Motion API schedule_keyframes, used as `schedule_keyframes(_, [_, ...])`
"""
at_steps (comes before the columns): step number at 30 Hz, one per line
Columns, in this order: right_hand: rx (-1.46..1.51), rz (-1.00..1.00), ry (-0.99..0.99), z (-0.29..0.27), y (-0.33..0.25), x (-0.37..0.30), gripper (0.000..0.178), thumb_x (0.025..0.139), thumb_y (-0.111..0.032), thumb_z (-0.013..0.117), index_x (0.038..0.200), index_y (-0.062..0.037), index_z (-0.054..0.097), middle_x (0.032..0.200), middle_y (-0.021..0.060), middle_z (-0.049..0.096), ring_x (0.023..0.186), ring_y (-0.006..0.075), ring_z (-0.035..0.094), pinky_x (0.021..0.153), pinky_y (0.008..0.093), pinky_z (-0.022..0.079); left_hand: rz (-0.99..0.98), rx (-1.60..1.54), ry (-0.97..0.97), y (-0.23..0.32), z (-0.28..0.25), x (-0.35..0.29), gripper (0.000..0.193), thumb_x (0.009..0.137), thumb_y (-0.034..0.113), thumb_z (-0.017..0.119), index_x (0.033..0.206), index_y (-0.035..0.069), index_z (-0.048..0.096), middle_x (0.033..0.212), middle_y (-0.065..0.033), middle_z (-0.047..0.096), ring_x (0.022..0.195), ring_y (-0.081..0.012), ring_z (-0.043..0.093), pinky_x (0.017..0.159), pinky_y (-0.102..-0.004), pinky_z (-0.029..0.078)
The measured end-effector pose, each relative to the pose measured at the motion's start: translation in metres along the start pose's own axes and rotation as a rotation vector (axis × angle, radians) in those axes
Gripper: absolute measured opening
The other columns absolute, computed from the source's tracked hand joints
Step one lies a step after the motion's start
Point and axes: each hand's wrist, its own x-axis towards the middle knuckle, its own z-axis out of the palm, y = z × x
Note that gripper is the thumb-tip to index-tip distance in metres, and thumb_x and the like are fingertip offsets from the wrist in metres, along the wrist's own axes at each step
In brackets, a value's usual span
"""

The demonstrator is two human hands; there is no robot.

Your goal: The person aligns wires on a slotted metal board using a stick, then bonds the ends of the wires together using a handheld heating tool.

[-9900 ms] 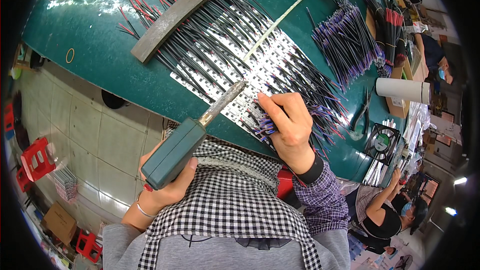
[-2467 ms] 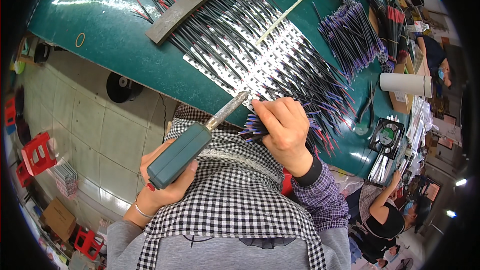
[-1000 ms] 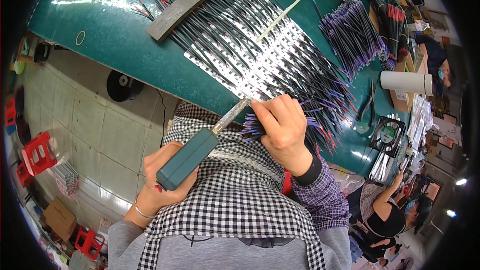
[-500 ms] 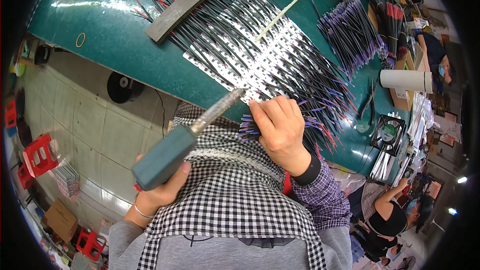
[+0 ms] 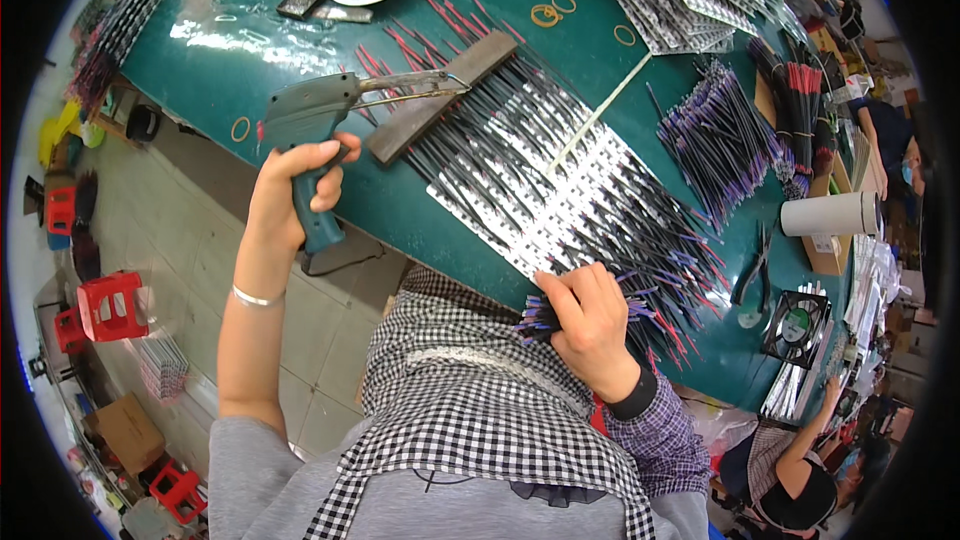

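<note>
1. Your left hand [image 5: 300, 180] is closed around the handle of the green soldering gun [image 5: 308, 108], out over the table's near edge, left of the boards.
2. The gun's metal tip points right, over the dark bar [image 5: 440, 100]; you cannot tell here whether they touch.
3. Your right hand [image 5: 593, 328] is curled closed around a bundle of black wires [image 5: 540, 316] with purple ends, at the near corner of the boards. Whether your thumb and index finger also pinch a single wire cannot be told.
4. The white boards [image 5: 562, 208] lie on the green table [image 5: 225, 65] in front of you, black wires fanning left and right from them.
5. The bar lies across the left-hand wires.
6. A pale strip [image 5: 605, 112] stretches from the boards toward the far right.
7. To your right are a wire pile [image 5: 712, 140], pliers [image 5: 766, 265] and a fan [image 5: 797, 325].
</note>
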Motion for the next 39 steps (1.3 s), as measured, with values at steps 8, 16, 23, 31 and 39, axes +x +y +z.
schedule_keyframes(8, [0.072, 0.046, 0.05, -0.001, 0.009, -0.01, 0.048, 0.06, 0.007, 0.063, 0.107, 0.003, 0.071, 0.082, 0.0081, 0.053, 0.074, 0.0267, 0.053, 0.065, 0.0385, 0.042, -0.248, 0.022, 0.023, 0.011, 0.007, 0.053, 0.025, 0.092, 0.012, 0.069, 0.103, -0.01, 0.066, 0.09, -0.0149, 0.067, 0.054, -0.0089, 0.055, 0.043, -0.0195, 0.044])
schedule_keyframes(16, [0.086, 0.072, 0.031, -0.007, 0.007, -0.007, 0.047, 0.064, 0.005, 0.063, 0.11, -0.0001, 0.072, 0.085, 0.0064, 0.058, 0.076, 0.0253, 0.055, 0.065, 0.0377, 0.042, -0.082, 0.87, 0.268, 0.028, 0.021, 0.064, 0.046, 0.088, 0.034, 0.081, 0.091, -0.005, 0.057, 0.072, -0.0116, 0.062, 0.05, -0.0183, 0.064, 0.047, -0.0317, 0.055])
schedule_keyframes(23, [0.093, 0.084, 0.029, -0.008, 0.006, -0.009, 0.047, 0.065, 0.005, 0.063, 0.111, -0.002, 0.073, 0.088, 0.0067, 0.06, 0.078, 0.0249, 0.056, 0.067, 0.0379, 0.042, 0.944, 1.612, 0.242, -0.019, 0.066, 0.029, 0.051, 0.087, 0.027, 0.079, 0.121, -0.004, 0.058, 0.113, -0.0225, 0.065, 0.102, -0.0404, 0.064, 0.088, -0.045, 0.053])
schedule_keyframes(31, [0.095, 0.09, -0.019, -0.008, 0.003, -0.014, 0.052, 0.064, 0.005, 0.062, 0.114, -0.0018, 0.073, 0.091, 0.0073, 0.059, 0.08, 0.0252, 0.055, 0.067, 0.0377, 0.041, 0.862, 1.673, 0.241, -0.058, 0.062, 0.038, 0.047, 0.086, 0.033, 0.077, 0.112, -0.004, 0.063, 0.091, -0.0143, 0.066, 0.084, -0.0319, 0.063, 0.072, -0.0394, 0.051])
schedule_keyframes(39, [0.068, 0.085, 0.023, -0.008, 0.006, -0.016, 0.044, 0.071, 0.001, 0.062, 0.114, -0.0031, 0.071, 0.09, 0.0061, 0.059, 0.08, 0.0245, 0.056, 0.068, 0.0381, 0.042, 0.843, 1.743, 0.397, -0.05, 0.051, 0.062, 0.036, 0.091, 0.033, 0.073, 0.11, 0.004, 0.065, 0.089, -0.0132, 0.068, 0.084, -0.0335, 0.066, 0.072, -0.044, 0.052])
